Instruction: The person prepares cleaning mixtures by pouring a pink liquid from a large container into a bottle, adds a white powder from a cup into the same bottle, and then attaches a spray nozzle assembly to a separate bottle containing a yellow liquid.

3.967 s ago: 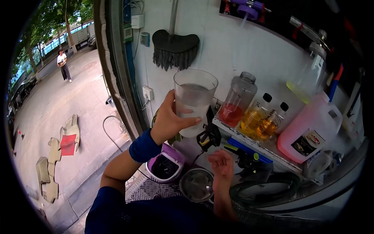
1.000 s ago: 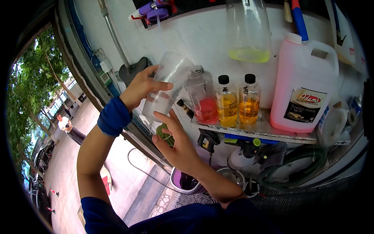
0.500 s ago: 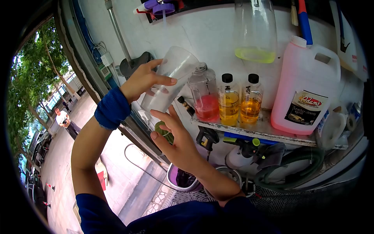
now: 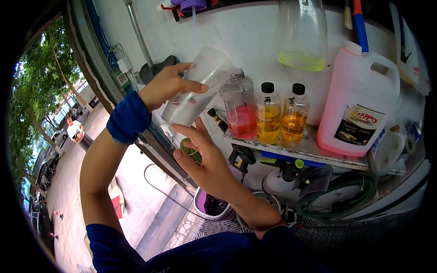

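My left hand (image 4: 170,88), below a blue wristband, is wrapped round a translucent plastic cup (image 4: 195,84). The cup leans, its wider end up and to the right, close to the neck of a clear bottle (image 4: 241,120) with pink-red liquid. Under the cup's lower end is my right hand (image 4: 200,152), fingers apart and holding nothing. Its index fingertip is close to the cup's base; I cannot tell whether they touch. Two black-capped bottles of yellow liquid (image 4: 268,119) and amber liquid (image 4: 294,119) stand beside the clear bottle.
A large jug (image 4: 334,109) of pink liquid stands on the narrow shelf (image 4: 314,157). A bottle with yellow-green liquid (image 4: 301,59) hangs above. Below are a coiled hose (image 4: 364,186), a pump sprayer (image 4: 277,182) and a purple-white bucket (image 4: 200,204). Outside, a person (image 4: 75,129) stands.
My left hand and the cup have shifted slightly up and left in view, with the cup leaning a little more. My right hand has moved slightly, still with its fingers apart.
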Demonstrator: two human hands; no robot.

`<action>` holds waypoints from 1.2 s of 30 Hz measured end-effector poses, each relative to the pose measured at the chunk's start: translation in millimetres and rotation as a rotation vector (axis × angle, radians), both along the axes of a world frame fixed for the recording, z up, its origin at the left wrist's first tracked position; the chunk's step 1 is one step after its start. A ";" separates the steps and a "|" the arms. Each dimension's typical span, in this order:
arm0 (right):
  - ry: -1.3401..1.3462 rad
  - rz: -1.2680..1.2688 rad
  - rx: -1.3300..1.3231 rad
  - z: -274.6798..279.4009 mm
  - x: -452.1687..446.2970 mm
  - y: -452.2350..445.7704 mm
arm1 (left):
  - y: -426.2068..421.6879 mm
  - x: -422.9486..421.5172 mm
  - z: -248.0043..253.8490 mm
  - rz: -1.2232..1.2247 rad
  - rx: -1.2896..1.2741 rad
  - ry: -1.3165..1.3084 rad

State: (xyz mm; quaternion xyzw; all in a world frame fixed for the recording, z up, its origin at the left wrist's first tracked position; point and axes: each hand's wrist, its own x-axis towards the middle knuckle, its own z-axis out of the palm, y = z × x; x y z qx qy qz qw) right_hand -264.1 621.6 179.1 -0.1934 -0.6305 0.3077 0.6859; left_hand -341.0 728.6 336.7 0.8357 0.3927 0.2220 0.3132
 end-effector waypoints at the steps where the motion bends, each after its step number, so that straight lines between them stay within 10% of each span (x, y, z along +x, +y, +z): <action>1: -0.002 0.001 -0.001 1.3 0.3 -0.3 | -0.3 0.0 0.5 0.001 -0.001 -0.002; 36: -0.033 0.066 0.015 13.9 6.5 -1.4 | 19.8 1.8 16.5 0.061 0.031 0.208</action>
